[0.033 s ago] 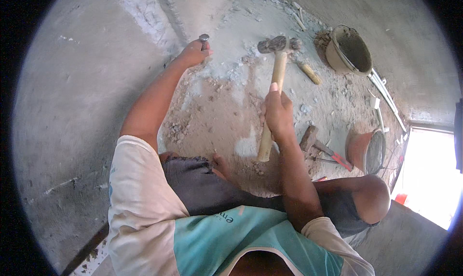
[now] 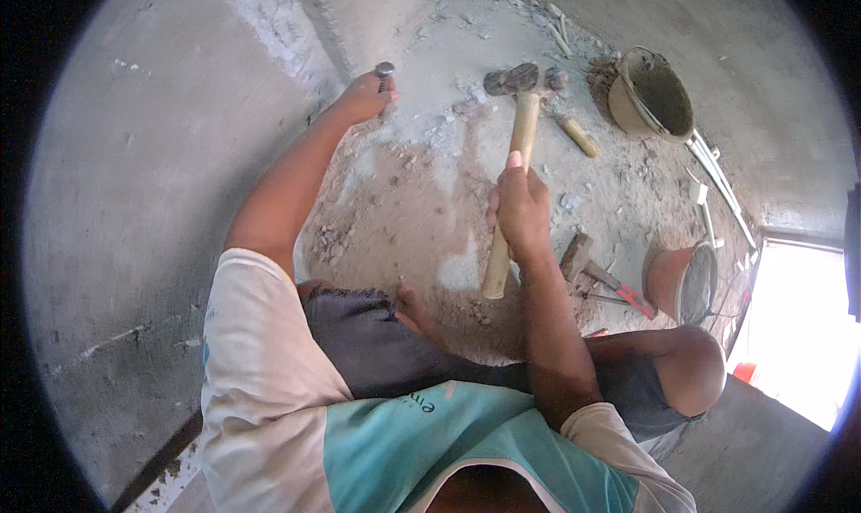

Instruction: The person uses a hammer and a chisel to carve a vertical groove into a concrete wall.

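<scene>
My left hand (image 2: 363, 99) is closed around a metal chisel (image 2: 385, 68), whose round flat head and a bit of ribbed shaft show above the fingers. The chisel's lower end is hidden behind the hand, close to the foot of the wall. My right hand (image 2: 524, 204) grips the pale wooden handle of a hammer (image 2: 527, 123) around its middle. The hammer's dark, slightly blurred head is raised over the floor, to the right of the chisel and apart from it.
Rubble litters the dusty floor (image 2: 386, 199). A grey wall (image 2: 134, 199) rises at left. On the right are a mortar bucket (image 2: 623, 109), a reddish bucket (image 2: 668, 284), a short wooden handle (image 2: 577, 137), a second hammer (image 2: 577, 255), a red-handled tool (image 2: 632, 298) and white pipes (image 2: 713, 165).
The hammer in my right hand has shifted very slightly to the right. My left hand and the chisel also sit a touch further right in the picture.
</scene>
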`<state>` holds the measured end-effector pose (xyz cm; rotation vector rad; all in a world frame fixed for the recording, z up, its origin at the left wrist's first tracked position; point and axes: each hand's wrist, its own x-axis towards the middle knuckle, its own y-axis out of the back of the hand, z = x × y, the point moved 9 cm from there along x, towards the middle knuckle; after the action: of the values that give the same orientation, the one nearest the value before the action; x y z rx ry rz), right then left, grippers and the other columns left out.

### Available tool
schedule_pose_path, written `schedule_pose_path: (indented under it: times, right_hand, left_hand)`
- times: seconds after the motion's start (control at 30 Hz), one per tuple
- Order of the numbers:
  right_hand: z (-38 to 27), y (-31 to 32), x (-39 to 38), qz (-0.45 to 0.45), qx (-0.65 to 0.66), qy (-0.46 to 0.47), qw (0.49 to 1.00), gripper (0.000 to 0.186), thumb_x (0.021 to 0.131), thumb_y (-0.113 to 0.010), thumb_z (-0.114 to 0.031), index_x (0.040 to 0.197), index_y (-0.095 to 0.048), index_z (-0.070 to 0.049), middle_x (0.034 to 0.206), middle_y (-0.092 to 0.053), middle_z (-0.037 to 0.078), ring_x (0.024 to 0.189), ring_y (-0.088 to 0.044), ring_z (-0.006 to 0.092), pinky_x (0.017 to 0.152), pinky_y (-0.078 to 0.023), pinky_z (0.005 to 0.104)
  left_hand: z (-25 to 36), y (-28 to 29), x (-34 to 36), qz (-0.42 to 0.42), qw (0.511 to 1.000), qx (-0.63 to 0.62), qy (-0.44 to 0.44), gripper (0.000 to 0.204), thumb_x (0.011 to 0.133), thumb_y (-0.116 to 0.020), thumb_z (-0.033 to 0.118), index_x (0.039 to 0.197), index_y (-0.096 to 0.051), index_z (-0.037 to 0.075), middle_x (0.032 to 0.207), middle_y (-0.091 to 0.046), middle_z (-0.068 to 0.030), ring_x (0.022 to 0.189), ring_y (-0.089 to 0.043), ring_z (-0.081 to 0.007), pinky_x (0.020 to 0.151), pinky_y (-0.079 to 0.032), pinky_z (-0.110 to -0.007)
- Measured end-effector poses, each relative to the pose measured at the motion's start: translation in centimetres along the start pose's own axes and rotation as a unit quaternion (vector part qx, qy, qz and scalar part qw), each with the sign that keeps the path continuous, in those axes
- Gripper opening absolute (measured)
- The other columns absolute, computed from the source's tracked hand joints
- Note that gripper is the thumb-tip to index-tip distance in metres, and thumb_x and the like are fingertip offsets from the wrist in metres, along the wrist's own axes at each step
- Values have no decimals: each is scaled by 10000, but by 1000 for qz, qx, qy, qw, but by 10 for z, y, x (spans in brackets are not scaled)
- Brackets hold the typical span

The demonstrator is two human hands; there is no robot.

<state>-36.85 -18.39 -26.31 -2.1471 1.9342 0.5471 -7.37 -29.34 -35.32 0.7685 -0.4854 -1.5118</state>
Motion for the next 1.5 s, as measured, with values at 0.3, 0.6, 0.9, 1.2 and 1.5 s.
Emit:
schedule_pose_path:
  times: [0.3,0.6,0.9,1.2,1.5]
  right_hand:
    - [-49,5,-14,0,-3,74,997,435,954,-378,-421,775,-464,-34,556,-467,33,427,-434,120,400,-358,256]
    - [-199,34,-57,84,122,373,916,505,945,-306,-497,897,-474,-23,597,-473,62,475,-473,158,432,-404,278]
    - [62,-63,-9,-113,-183,-44,976,471,915,-462,-467,766,-483,-21,550,-469,38,447,-477,138,422,-402,288]
    - [-18,-31,9,-46,-79,47,995,454,937,-377,-465,806,-471,-41,589,-460,31,458,-453,113,414,-381,262]
    - [67,10,48,26,-66,-71,995,496,920,-387,-506,751,-470,-47,584,-453,31,439,-440,132,412,-380,279]
  left_hand:
    - [18,-48,-9,-94,994,-16,-54,162,761,-600,171,866,-581,50,777,-612,-78,736,-582,-189,682,-453,-335]
    - [26,-59,-17,-179,982,-5,-55,187,768,-609,194,894,-593,57,819,-628,-92,780,-584,-193,717,-448,-331]
    - [-14,-82,-13,-163,962,173,-131,220,810,-565,238,910,-610,47,928,-636,-164,897,-589,-311,785,-443,-424]
    - [-53,-10,-16,16,996,51,-68,145,813,-540,190,885,-584,73,840,-619,-149,819,-587,-323,726,-447,-420]
    - [-71,-79,-45,-207,955,198,-80,187,613,-583,32,792,-610,79,850,-631,-144,810,-602,-304,685,-463,-408]
